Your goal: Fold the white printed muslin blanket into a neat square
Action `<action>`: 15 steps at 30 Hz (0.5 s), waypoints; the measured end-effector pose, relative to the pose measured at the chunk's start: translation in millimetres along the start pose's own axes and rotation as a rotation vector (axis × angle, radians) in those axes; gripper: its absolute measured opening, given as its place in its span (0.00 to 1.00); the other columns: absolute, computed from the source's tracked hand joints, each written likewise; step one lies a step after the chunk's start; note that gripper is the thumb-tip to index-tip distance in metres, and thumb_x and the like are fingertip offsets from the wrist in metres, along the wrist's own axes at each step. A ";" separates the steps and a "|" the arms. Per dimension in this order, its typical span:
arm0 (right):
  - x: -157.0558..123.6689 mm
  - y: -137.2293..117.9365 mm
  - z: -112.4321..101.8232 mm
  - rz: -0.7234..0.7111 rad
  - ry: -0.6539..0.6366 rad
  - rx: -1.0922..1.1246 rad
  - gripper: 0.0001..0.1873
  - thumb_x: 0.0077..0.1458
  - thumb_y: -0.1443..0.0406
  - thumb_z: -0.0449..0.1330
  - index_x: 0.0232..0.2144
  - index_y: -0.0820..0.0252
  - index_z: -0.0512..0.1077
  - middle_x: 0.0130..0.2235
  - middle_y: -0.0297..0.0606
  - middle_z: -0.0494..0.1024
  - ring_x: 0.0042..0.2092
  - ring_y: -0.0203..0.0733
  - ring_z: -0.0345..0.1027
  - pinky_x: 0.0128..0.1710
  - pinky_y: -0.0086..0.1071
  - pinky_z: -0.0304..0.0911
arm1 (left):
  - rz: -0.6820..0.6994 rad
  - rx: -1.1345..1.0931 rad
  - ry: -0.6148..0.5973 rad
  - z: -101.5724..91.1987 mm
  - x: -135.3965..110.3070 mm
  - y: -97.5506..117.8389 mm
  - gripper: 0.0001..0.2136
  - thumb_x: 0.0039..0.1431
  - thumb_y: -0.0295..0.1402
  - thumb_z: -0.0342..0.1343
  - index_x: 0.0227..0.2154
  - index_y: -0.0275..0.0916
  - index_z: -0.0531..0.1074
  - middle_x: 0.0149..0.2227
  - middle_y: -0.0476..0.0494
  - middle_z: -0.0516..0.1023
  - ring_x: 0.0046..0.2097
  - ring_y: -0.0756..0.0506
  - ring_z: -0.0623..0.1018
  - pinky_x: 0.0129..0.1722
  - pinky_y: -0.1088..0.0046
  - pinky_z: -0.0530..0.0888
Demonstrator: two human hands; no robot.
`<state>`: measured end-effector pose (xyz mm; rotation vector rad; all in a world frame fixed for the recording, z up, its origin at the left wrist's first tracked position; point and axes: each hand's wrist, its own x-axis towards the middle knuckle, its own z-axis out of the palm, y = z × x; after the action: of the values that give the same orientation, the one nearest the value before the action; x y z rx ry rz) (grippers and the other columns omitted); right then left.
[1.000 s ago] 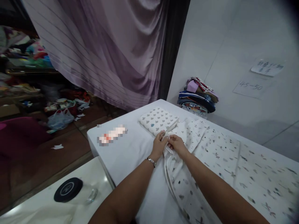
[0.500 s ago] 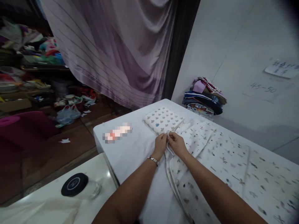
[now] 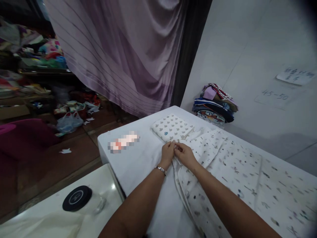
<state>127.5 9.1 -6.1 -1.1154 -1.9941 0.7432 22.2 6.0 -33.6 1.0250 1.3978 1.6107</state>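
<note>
A thin white blanket [image 3: 237, 165] with small grey and brown printed motifs spreads over the right part of a white-covered bed [image 3: 138, 165]. At its near left edge, my left hand [image 3: 167, 154], with a silver bracelet on the wrist, pinches the cloth. Touching it, my right hand [image 3: 184, 154] is closed on the same edge, its fingertips beside the left ones. The bit of cloth between the fingers is mostly hidden. Just beyond both hands lies a small white pillow [image 3: 172, 127] with grey animal prints.
A blurred-out object [image 3: 123, 142] lies on the bed's left side. Near left, a white table [image 3: 104, 180] holds a clear jar with a black lid [image 3: 77, 198]. Folded clothes [image 3: 214, 105] are stacked by the wall, and a purple curtain [image 3: 128, 49] hangs behind the bed.
Both hands have shifted slightly left and closer together along the blanket's edge. The small flap of cloth that stuck out below the fingers is now hardly visible.
</note>
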 end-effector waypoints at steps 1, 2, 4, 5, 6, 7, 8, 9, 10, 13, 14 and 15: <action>-2.9 3.4 -3.1 -0.014 0.015 0.014 0.16 0.48 0.67 0.54 0.40 0.59 0.75 0.33 0.36 0.76 0.33 0.38 0.67 0.36 0.32 0.63 | 0.001 0.029 0.020 -1.0 -0.1 -0.2 0.17 0.54 0.45 0.50 0.19 0.37 0.64 0.20 0.53 0.64 0.26 0.51 0.63 0.29 0.74 0.61; -5.3 7.9 -8.1 -0.030 0.039 0.018 0.16 0.49 0.66 0.53 0.39 0.59 0.75 0.33 0.37 0.76 0.33 0.39 0.67 0.36 0.33 0.64 | 0.018 0.061 0.038 -1.7 -1.2 0.5 0.17 0.54 0.44 0.49 0.18 0.38 0.62 0.19 0.53 0.62 0.26 0.51 0.62 0.28 0.74 0.60; -7.1 20.7 -24.6 -0.050 0.098 0.010 0.15 0.50 0.64 0.53 0.38 0.59 0.75 0.34 0.37 0.76 0.34 0.39 0.67 0.37 0.33 0.64 | 0.123 0.136 0.040 -2.4 -6.9 4.6 0.17 0.57 0.43 0.48 0.18 0.39 0.58 0.19 0.54 0.59 0.26 0.51 0.61 0.27 0.75 0.59; -6.2 28.9 -36.0 -0.035 0.134 0.009 0.15 0.50 0.63 0.53 0.37 0.59 0.75 0.34 0.38 0.76 0.35 0.39 0.67 0.37 0.34 0.64 | 0.210 0.183 0.016 -2.1 -11.5 7.6 0.17 0.59 0.43 0.47 0.18 0.39 0.57 0.20 0.54 0.58 0.26 0.51 0.60 0.27 0.75 0.59; -4.3 38.1 -48.9 0.009 0.171 0.014 0.14 0.50 0.63 0.54 0.37 0.60 0.75 0.34 0.38 0.76 0.35 0.39 0.68 0.36 0.33 0.64 | 0.313 0.240 -0.030 -1.4 -17.1 10.9 0.17 0.60 0.41 0.46 0.19 0.39 0.56 0.21 0.54 0.58 0.26 0.51 0.60 0.28 0.75 0.59; -1.5 47.9 -63.0 0.079 0.204 0.028 0.15 0.49 0.62 0.54 0.37 0.60 0.75 0.33 0.37 0.76 0.34 0.39 0.68 0.34 0.33 0.64 | 0.420 0.301 -0.094 -0.2 -23.3 14.2 0.17 0.61 0.40 0.45 0.19 0.39 0.55 0.21 0.53 0.58 0.26 0.51 0.61 0.28 0.75 0.59; 1.9 58.0 -77.5 0.177 0.237 0.050 0.15 0.49 0.62 0.55 0.37 0.61 0.75 0.30 0.37 0.76 0.32 0.39 0.68 0.31 0.32 0.64 | 0.522 0.358 -0.173 1.5 -29.8 17.2 0.16 0.62 0.38 0.44 0.19 0.39 0.56 0.22 0.53 0.58 0.27 0.51 0.61 0.29 0.75 0.59; 5.3 67.9 -91.8 0.289 0.258 0.075 0.14 0.48 0.62 0.56 0.37 0.61 0.74 0.27 0.35 0.75 0.30 0.38 0.68 0.28 0.30 0.63 | 0.609 0.407 -0.255 3.7 -36.3 19.7 0.16 0.63 0.36 0.44 0.20 0.39 0.56 0.23 0.52 0.59 0.27 0.51 0.62 0.29 0.75 0.59; 8.7 77.1 -105.3 0.392 0.274 0.096 0.14 0.48 0.64 0.56 0.37 0.62 0.74 0.25 0.34 0.73 0.28 0.37 0.67 0.25 0.28 0.61 | 0.680 0.445 -0.333 6.2 -42.3 21.7 0.15 0.63 0.35 0.44 0.20 0.39 0.57 0.23 0.51 0.60 0.28 0.51 0.63 0.29 0.75 0.59; 17.2 98.3 -137.2 0.590 0.305 0.122 0.10 0.48 0.68 0.57 0.35 0.63 0.72 0.26 0.34 0.73 0.26 0.34 0.67 0.21 0.24 0.59 | 0.830 0.490 -0.477 13.7 -55.7 25.2 0.13 0.63 0.31 0.43 0.22 0.39 0.60 0.23 0.50 0.62 0.28 0.51 0.63 0.28 0.75 0.59; 19.9 102.9 -144.4 0.623 0.308 0.121 0.08 0.48 0.69 0.56 0.34 0.63 0.72 0.27 0.35 0.74 0.25 0.33 0.67 0.20 0.24 0.59 | 0.861 0.491 -0.492 15.6 -58.4 25.9 0.12 0.63 0.30 0.44 0.22 0.39 0.60 0.23 0.50 0.62 0.27 0.51 0.63 0.27 0.74 0.59; 23.1 106.6 -149.9 0.648 0.306 0.116 0.07 0.49 0.69 0.56 0.33 0.64 0.71 0.28 0.36 0.74 0.25 0.32 0.67 0.20 0.23 0.59 | 0.883 0.487 -0.498 16.9 -60.3 26.6 0.12 0.62 0.30 0.44 0.22 0.39 0.60 0.23 0.50 0.62 0.27 0.51 0.63 0.27 0.74 0.59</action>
<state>289.6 98.4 6.0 -1.7120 -1.3132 0.9251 60.4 -45.8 -11.4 2.3872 1.0426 1.3970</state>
